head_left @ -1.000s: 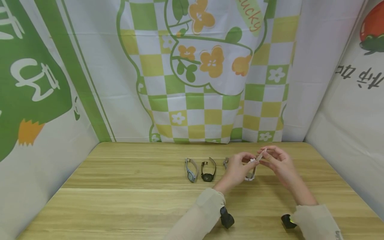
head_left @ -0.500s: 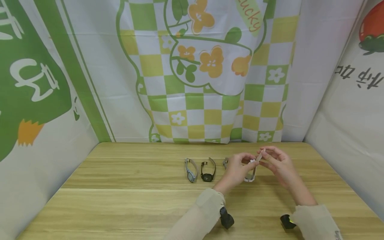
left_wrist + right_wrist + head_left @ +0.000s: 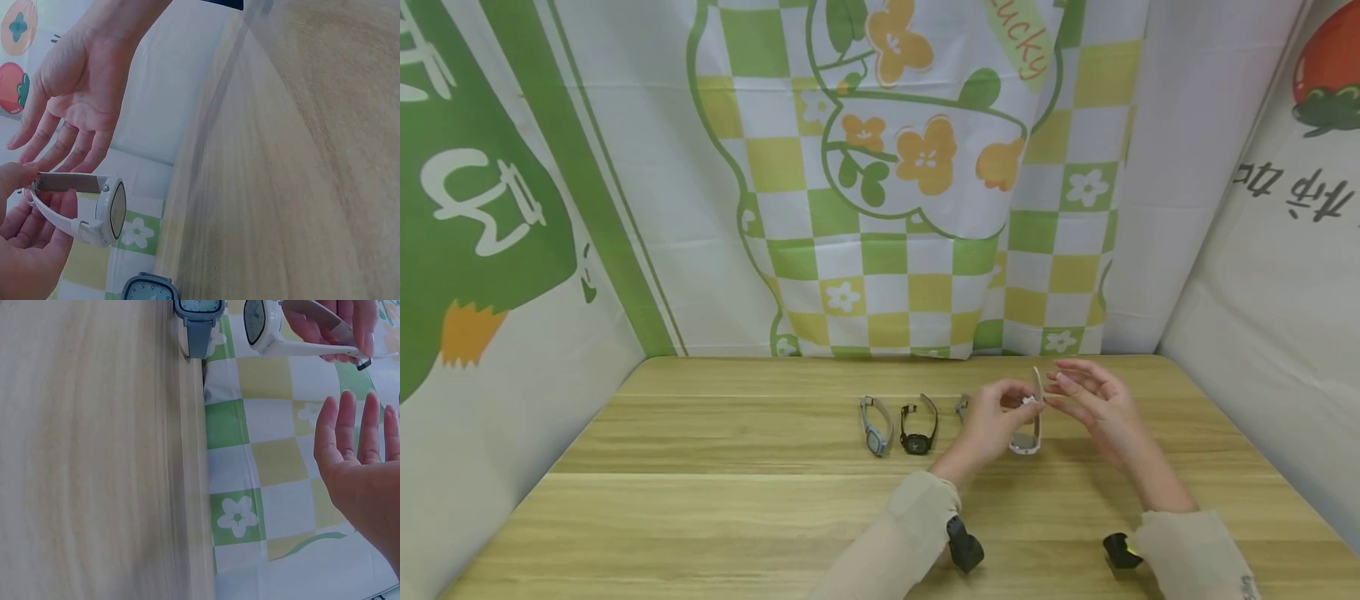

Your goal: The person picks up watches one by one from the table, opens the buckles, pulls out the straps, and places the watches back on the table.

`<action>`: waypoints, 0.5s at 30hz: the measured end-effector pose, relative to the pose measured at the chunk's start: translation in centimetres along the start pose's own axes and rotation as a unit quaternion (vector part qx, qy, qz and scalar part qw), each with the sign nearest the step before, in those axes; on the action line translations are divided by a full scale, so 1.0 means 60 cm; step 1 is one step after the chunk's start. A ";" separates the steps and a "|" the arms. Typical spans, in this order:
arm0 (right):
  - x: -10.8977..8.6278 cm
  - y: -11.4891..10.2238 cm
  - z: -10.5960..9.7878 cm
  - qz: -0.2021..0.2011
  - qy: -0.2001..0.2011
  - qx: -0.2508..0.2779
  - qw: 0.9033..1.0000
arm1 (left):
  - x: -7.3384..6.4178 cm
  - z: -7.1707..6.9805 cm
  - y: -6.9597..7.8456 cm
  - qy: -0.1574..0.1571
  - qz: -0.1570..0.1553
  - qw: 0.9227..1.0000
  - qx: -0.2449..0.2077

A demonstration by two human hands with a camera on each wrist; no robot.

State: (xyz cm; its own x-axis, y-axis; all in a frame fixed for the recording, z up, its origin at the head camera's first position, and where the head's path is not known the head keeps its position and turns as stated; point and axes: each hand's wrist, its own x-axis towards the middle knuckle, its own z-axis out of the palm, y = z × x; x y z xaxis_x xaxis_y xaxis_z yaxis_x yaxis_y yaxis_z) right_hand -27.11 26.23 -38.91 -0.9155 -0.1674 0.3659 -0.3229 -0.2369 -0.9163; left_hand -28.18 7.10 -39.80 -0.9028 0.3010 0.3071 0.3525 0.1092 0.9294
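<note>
A white wristwatch point(image 3: 1025, 444) hangs from my left hand point(image 3: 991, 423), whose thumb and fingers pinch its strap near the buckle. In the left wrist view the white watch point(image 3: 111, 212) has its strap looped round, dial facing right. One strap end points up above the fingers in the head view. Just right of it, my right hand point(image 3: 1097, 410) holds nothing, its fingers extended and apart from the strap. The right wrist view shows that right hand point(image 3: 362, 456) with its fingers spread below the watch.
Left of the hands on the wooden table point(image 3: 715, 517) stand a blue-grey watch point(image 3: 876, 437) and a black watch point(image 3: 916, 442). Another grey watch point(image 3: 962, 407) is partly hidden behind the left hand. Printed cloth point(image 3: 895, 292) hangs along the table's back edge.
My right hand has let go of the strap end and drawn slightly away to the right. The freed strap end now stands more upright. The left hand keeps its hold.
</note>
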 end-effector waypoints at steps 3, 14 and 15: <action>-0.001 -0.003 -0.006 0.006 -0.013 -0.009 1.000 | 0.002 -0.001 0.000 0.004 -0.008 1.000 -0.023; -0.002 -0.008 -0.017 0.044 -0.074 -0.067 0.994 | 0.006 -0.009 0.004 -0.005 -0.036 0.992 -0.122; -0.002 -0.008 -0.018 0.047 -0.080 -0.073 0.993 | 0.006 -0.010 0.004 -0.008 -0.034 0.992 -0.123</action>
State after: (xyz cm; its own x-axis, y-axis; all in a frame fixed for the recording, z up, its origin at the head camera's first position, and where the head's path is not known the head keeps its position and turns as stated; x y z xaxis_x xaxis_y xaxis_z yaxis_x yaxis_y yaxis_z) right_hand -27.07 27.41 -38.68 -0.8970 -0.3349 0.2884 -0.2803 -0.0734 -0.9571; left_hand -28.57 6.65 -39.36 -0.9178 0.3156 0.2410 0.2190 -0.1039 0.9702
